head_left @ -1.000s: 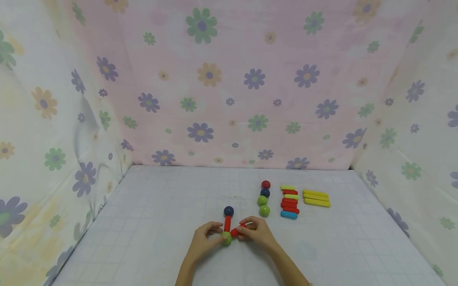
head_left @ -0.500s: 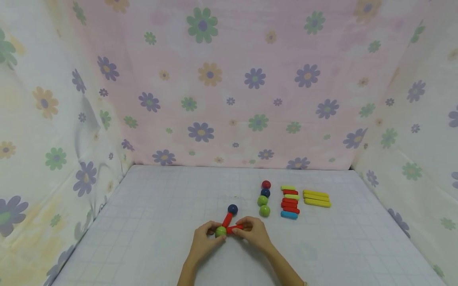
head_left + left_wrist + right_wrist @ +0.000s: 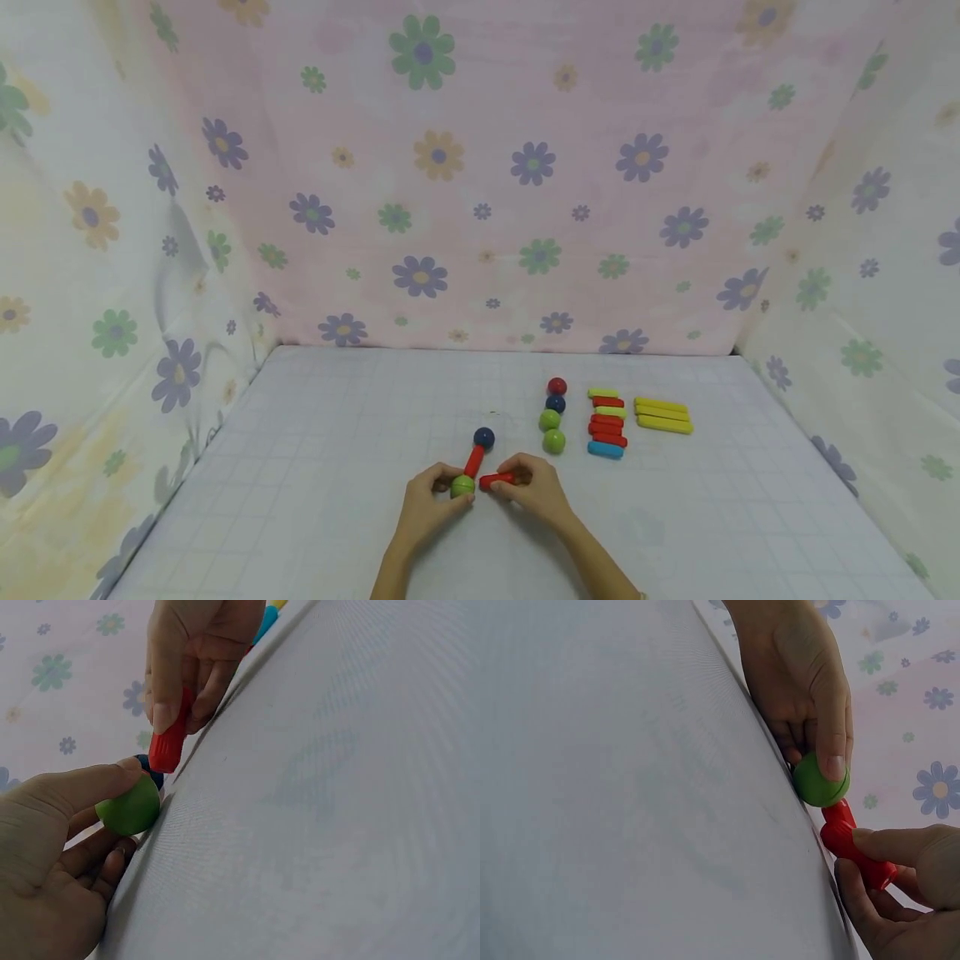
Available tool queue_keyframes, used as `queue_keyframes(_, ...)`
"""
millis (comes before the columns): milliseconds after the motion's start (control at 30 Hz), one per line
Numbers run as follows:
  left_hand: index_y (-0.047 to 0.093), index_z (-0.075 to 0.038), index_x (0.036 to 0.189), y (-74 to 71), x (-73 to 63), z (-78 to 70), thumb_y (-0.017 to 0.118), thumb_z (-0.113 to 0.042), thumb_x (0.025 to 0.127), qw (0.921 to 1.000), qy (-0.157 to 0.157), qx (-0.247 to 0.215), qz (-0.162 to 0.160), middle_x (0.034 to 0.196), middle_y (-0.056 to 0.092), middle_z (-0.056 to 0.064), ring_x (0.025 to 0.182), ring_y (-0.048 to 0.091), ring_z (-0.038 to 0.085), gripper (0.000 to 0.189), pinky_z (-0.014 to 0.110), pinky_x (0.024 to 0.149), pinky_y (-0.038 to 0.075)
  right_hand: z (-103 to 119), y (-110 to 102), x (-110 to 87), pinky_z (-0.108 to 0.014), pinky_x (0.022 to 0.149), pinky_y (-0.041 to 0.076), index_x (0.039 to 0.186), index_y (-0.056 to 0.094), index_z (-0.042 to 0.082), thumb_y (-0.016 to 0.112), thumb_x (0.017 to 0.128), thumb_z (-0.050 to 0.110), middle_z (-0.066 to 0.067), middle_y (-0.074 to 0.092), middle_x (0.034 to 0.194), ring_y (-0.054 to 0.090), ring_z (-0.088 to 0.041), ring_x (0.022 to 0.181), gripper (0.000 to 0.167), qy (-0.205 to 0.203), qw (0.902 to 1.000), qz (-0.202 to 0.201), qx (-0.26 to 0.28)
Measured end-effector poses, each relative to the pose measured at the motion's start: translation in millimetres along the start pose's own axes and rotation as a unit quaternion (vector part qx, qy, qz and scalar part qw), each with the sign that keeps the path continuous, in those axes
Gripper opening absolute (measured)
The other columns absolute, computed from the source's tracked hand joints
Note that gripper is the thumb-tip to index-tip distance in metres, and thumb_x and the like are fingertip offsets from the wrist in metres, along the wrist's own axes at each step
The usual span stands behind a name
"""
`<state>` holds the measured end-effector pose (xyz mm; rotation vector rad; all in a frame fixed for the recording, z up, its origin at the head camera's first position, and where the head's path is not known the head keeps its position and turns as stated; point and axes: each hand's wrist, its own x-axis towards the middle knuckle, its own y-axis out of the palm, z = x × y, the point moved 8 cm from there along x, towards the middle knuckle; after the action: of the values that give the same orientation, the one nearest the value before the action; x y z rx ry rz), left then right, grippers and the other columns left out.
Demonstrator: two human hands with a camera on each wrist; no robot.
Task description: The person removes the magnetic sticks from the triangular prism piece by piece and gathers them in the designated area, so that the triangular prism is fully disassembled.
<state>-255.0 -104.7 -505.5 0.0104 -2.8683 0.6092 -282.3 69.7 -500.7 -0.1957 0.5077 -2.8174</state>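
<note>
My left hand (image 3: pixel 429 507) pinches a green ball (image 3: pixel 462 486) between thumb and fingers, low over the white table. From that ball a red stick (image 3: pixel 474 461) runs away from me to a dark blue ball (image 3: pixel 484 438). My right hand (image 3: pixel 538 490) holds a second red stick (image 3: pixel 495 481) between thumb and fingertips, its end a small gap right of the green ball in the head view. The left wrist view shows the ridged end of this red stick (image 3: pixel 168 750) near the green ball (image 3: pixel 131 808). In the right wrist view a groove crosses the green ball (image 3: pixel 819 780).
Behind the right hand stand a red ball (image 3: pixel 557 387), a dark blue ball (image 3: pixel 555 404) and two green balls (image 3: pixel 554 441) in a line. Right of them lie several short red and lime sticks (image 3: pixel 607 420), a blue stick (image 3: pixel 605 450) and yellow sticks (image 3: pixel 663 416). Flowered cloth (image 3: pixel 480 242) walls the table.
The joined green ball, red stick and blue ball have turned, the blue end going slightly right. The right hand's red stick has levelled, then drawn slightly off the green ball.
</note>
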Motion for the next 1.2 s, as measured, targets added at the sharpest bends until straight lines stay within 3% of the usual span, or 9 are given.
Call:
queue_keyframes(300,0.068,-0.006,0.096,0.9,2.0,1.5,0.081,-0.018,0.069,0.9999,-0.010,0.007,0.000,0.091,0.067,0.000,0.080,0.055,0.009,0.032,0.023,0.074,0.046,-5.9,-20.4,-5.9,-0.018,0.070,0.049,0.097,0.066,0.001,0.074,0.081,0.016,-0.007,0.065,0.092,0.059,-0.017,0.079,0.024,0.017,0.9995,0.008,-0.024)
queue_keyframes(667,0.067,-0.004,0.097,-0.1,1.7,-0.7,0.081,-0.016,0.068,1.0000,-0.002,-0.003,0.001,0.092,0.067,0.002,0.081,0.056,0.013,0.034,0.024,0.074,0.047,-17.0,-68.0,-18.2,-0.018,0.073,0.050,0.101,0.063,-0.002,0.075,0.080,0.015,-0.010,0.065,0.096,0.061,-0.018,0.081,0.029,0.046,0.9987,-0.009,-0.022)
queue_keyframes(833,0.067,-0.004,0.097,0.1,1.7,-0.2,0.081,-0.016,0.068,1.0000,-0.001,-0.002,0.002,0.093,0.067,0.003,0.081,0.057,0.012,0.034,0.024,0.074,0.047,-20.3,-87.8,-23.6,-0.018,0.073,0.050,0.102,0.063,-0.003,0.074,0.080,0.016,-0.012,0.066,0.097,0.062,-0.018,0.081,0.031,0.035,0.9983,-0.010,-0.044)
queue_keyframes(1000,0.067,-0.003,0.096,-0.1,2.0,-1.3,0.081,-0.017,0.068,1.0000,-0.001,-0.002,0.003,0.092,0.068,0.003,0.081,0.057,0.011,0.034,0.024,0.074,0.047,-26.2,-110.7,-28.6,-0.020,0.072,0.050,0.102,0.063,-0.003,0.074,0.080,0.014,-0.012,0.066,0.097,0.063,-0.019,0.081,0.031,0.050,0.9954,-0.037,-0.072)
queue_keyframes(1200,0.067,-0.003,0.096,0.1,2.4,-0.5,0.081,-0.017,0.068,1.0000,-0.006,0.000,0.004,0.092,0.068,0.003,0.081,0.057,0.012,0.034,0.024,0.075,0.047,-39.4,-133.1,-32.1,-0.027,0.072,0.052,0.100,0.066,0.003,0.074,0.080,0.015,-0.008,0.065,0.099,0.062,-0.020,0.085,0.025,0.095,0.9826,-0.081,-0.137)
